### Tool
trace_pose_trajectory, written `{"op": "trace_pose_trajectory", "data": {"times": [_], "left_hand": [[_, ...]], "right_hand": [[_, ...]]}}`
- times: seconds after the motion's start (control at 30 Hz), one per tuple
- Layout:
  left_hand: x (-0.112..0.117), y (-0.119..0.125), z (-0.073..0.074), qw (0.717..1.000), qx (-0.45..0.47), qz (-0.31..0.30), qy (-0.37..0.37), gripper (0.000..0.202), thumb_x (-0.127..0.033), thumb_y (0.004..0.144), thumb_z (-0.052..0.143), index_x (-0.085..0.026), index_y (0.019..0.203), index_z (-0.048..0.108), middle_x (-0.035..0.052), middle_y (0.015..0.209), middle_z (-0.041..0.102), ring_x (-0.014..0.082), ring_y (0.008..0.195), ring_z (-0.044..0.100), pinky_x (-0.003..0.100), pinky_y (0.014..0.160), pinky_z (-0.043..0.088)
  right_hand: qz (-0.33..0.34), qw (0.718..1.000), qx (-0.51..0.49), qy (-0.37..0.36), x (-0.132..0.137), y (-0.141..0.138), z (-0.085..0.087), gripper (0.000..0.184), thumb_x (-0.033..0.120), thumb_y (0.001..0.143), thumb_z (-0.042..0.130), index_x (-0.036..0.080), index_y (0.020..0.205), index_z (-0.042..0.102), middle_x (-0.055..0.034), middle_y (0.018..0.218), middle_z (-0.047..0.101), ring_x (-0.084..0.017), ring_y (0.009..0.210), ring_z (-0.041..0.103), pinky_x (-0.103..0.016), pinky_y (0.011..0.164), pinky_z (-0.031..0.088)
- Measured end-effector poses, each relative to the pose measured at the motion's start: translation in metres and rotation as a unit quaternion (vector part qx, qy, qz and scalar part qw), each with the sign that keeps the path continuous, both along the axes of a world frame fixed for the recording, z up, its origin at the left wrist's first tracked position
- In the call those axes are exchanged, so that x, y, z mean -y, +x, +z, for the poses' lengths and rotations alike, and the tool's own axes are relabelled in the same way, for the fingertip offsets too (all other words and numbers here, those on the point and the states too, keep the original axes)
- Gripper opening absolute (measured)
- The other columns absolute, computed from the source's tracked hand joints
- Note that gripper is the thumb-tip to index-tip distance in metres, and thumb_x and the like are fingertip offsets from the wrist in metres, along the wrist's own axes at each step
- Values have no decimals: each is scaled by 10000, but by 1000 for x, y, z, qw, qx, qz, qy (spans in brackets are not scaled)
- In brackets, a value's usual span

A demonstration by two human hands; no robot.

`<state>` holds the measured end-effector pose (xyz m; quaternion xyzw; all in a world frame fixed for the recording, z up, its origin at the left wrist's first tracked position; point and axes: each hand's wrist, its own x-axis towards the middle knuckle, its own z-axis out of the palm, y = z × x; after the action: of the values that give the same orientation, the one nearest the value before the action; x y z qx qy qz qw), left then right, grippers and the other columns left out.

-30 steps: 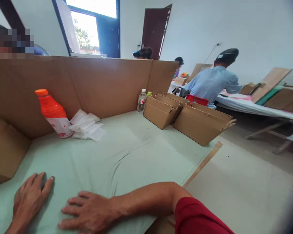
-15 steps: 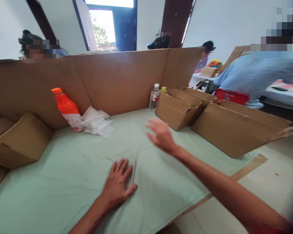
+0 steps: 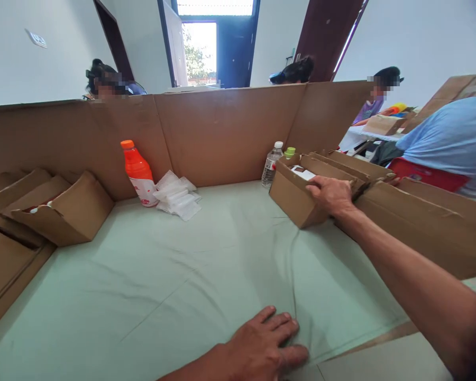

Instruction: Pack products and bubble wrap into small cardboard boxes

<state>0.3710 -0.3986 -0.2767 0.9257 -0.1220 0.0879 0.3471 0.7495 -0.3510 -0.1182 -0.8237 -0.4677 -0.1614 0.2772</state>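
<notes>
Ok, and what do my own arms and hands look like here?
Your left hand and right hand are both bare, without gloves, and no rings show on the visible fingers. The left forearm and right forearm are uncovered too, with no watch or bracelet in sight. It's too dark at the picture's right edge to tell whether a sleeve starts there.

The orange bottle (image 3: 137, 168) is glossy plastic; beside it, filmy plastic sheets (image 3: 178, 197); under it, creased matt cloth (image 3: 143, 286); right of it, a matt, rough-edged cardboard box (image 3: 291, 200).
</notes>
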Motion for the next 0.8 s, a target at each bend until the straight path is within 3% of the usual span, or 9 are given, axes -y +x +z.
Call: {"op": "trace_pose_trajectory", "data": {"times": [0.1, 0.27, 0.33, 0.43, 0.5, 0.57, 0.63, 0.7, 0.8], "left_hand": [[-7, -17, -10, 984, 13, 131, -117, 656, -522, 833, 676, -228, 1407, 558, 144, 1498, 539, 306, 1388, 503, 479, 1188, 356], [-55, -67, -11, 880, 57, 431, -190, 464, -340, 878, 584, -195, 1319, 607, 166, 1378, 621, 316, 1284, 585, 544, 1113, 443], [-72, -88, -7, 850, 69, 490, -181, 487, -357, 882, 583, -190, 1339, 578, 164, 1370, 617, 319, 1254, 600, 549, 1086, 466], [-80, -114, -2, 840, 77, 514, -157, 550, -390, 897, 591, -204, 1407, 504, 158, 1409, 579, 313, 1250, 598, 520, 1046, 501], [-75, -126, -1, 849, 82, 504, -136, 586, -406, 907, 598, -225, 1447, 460, 150, 1444, 549, 312, 1282, 576, 501, 1046, 502], [-67, -131, -1, 860, 79, 489, -118, 636, -413, 908, 608, -241, 1488, 412, 146, 1473, 525, 320, 1336, 533, 505, 1076, 474], [-60, -131, -1, 869, 66, 475, -117, 680, -415, 904, 613, -243, 1517, 375, 148, 1490, 511, 335, 1383, 486, 521, 1116, 429], [-56, -125, 0, 875, 55, 461, -135, 706, -415, 893, 616, -230, 1527, 367, 154, 1487, 514, 353, 1401, 462, 533, 1138, 397], [-51, -111, 3, 875, 45, 448, -181, 708, -367, 847, 641, -206, 1496, 411, 159, 1435, 553, 360, 1340, 515, 518, 1119, 413]], "right_hand": [[26, 999, 15, -28, 21, -33, -3, 108, 245, 835, 646, 212, 857, 747, -103, 850, 758, -288, 864, 685, -450, 843, 472], [225, 974, 34, -20, 87, -110, 1, 162, 329, 892, 624, 254, 884, 767, -45, 880, 779, -240, 850, 707, -386, 805, 526], [314, 949, 30, -6, 113, -139, 7, 153, 298, 915, 618, 264, 884, 764, -34, 869, 779, -228, 869, 714, -377, 816, 538], [391, 920, -27, 23, 143, -166, 12, 104, 252, 888, 687, 291, 943, 766, -20, 899, 783, -234, 996, 712, -382, 899, 549], [355, 922, -107, 113, 156, -171, 7, 154, 298, 878, 712, 299, 1024, 762, -31, 1020, 780, -252, 1109, 680, -419, 993, 521], [237, 918, -208, 240, 164, -169, -9, 175, 365, 897, 679, 285, 1031, 760, -45, 1104, 763, -250, 1131, 666, -433, 1036, 495], [109, 897, -315, 291, 168, -167, -34, 210, 427, 895, 654, 263, 965, 763, -50, 1048, 771, -239, 1040, 695, -411, 974, 530], [42, 879, -410, 238, 168, -167, -64, 287, 495, 846, 671, 241, 947, 760, -62, 980, 781, -249, 953, 715, -393, 872, 575], [45, 877, -465, 116, 165, -177, -106, 392, 570, 781, 668, 238, 962, 771, -97, 1017, 781, -321, 1026, 702, -448, 875, 586]]}}
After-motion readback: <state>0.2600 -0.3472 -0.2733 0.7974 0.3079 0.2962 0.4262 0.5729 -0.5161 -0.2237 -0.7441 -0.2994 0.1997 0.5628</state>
